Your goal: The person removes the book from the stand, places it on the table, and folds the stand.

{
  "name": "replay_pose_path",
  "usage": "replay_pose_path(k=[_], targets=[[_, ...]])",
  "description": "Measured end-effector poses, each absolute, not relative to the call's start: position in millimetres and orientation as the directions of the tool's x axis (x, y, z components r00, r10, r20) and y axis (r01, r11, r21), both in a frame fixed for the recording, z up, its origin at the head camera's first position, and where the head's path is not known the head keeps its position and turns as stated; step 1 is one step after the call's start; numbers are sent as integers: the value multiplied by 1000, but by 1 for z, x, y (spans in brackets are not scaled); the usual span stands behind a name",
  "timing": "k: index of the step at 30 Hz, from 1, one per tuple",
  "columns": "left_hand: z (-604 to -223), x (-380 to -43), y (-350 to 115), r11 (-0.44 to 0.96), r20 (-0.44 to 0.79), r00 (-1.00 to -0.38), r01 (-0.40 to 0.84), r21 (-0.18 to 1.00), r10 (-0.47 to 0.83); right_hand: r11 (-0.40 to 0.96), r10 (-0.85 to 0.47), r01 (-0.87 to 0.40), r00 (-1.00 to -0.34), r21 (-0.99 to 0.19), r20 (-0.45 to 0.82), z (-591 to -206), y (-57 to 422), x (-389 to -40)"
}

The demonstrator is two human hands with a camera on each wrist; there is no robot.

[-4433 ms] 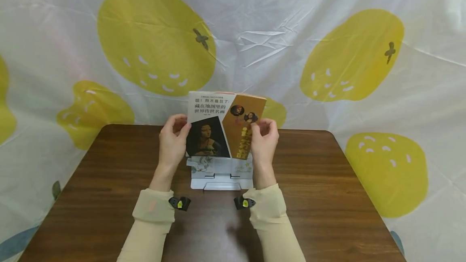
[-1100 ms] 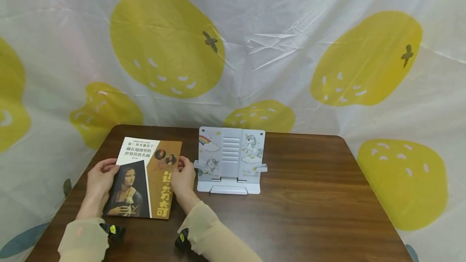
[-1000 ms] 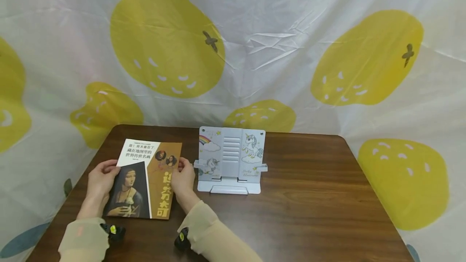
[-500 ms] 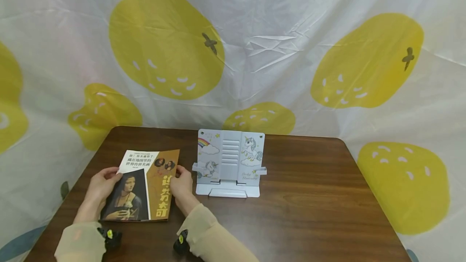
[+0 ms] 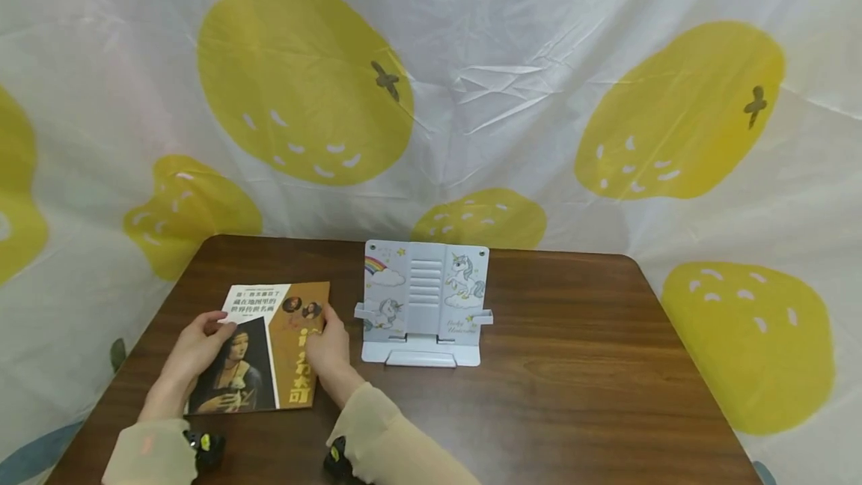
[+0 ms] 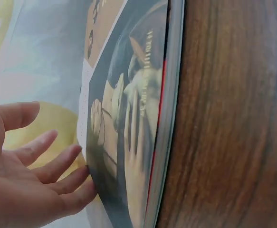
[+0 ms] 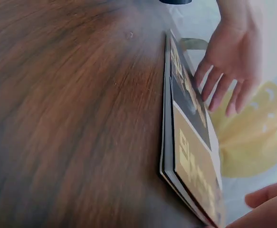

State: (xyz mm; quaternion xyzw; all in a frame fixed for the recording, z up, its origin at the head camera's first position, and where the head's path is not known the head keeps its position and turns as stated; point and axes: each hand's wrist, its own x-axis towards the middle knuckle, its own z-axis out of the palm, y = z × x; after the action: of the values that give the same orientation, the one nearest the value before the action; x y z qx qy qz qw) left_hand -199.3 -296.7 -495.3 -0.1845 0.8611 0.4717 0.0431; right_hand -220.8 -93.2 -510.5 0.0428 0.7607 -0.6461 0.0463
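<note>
A paperback book (image 5: pixel 254 356) with a white and orange-brown cover and a portrait painting lies flat on the left part of the table. My left hand (image 5: pixel 195 350) is at its left edge. In the left wrist view the fingers of the left hand (image 6: pixel 38 175) are spread and loosely bent, their tips touching or close to the book (image 6: pixel 128 123). My right hand (image 5: pixel 328 350) is at the right edge. In the right wrist view only part of the right hand (image 7: pixel 271 209) shows, its thumb raised off the cover of the book (image 7: pixel 195 161).
A white metal book stand (image 5: pixel 426 305) with unicorn pictures and two side clips stands upright right of the book. Brown wooden table (image 5: pixel 572 365) surface extends to its right. A white curtain (image 5: pixel 498 96) with yellow fruit prints hangs behind the table.
Both hands brought the book from in front of the stand to the table's left side, uncovering the stand. The book has since been lowered flat, and the hands have loosened from it.
</note>
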Motion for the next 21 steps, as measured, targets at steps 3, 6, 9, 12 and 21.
replay_pose_path(k=[3, 6, 9, 12, 21], targets=[[-497, -194, -295, 526, -243, -934, -348, 776, -260, 219, -22, 97, -994, -971, -104, -508, -89, -214], [-497, -191, -293, 546, -247, -936, -348, 762, -251, 253, -73, 53, -995, -966, -74, -501, -81, -209], [-496, -190, -289, 554, -249, -939, -342, 759, -238, 296, -118, 0, -992, -955, -37, -493, -71, -208], [-495, -192, -285, 578, -223, -950, -311, 755, -220, 331, -159, -42, -987, -943, -12, -485, -61, -207], [-486, -201, -273, 638, -141, -975, -217, 739, -170, 350, -267, -167, -961, -922, 73, -459, -35, -208]])
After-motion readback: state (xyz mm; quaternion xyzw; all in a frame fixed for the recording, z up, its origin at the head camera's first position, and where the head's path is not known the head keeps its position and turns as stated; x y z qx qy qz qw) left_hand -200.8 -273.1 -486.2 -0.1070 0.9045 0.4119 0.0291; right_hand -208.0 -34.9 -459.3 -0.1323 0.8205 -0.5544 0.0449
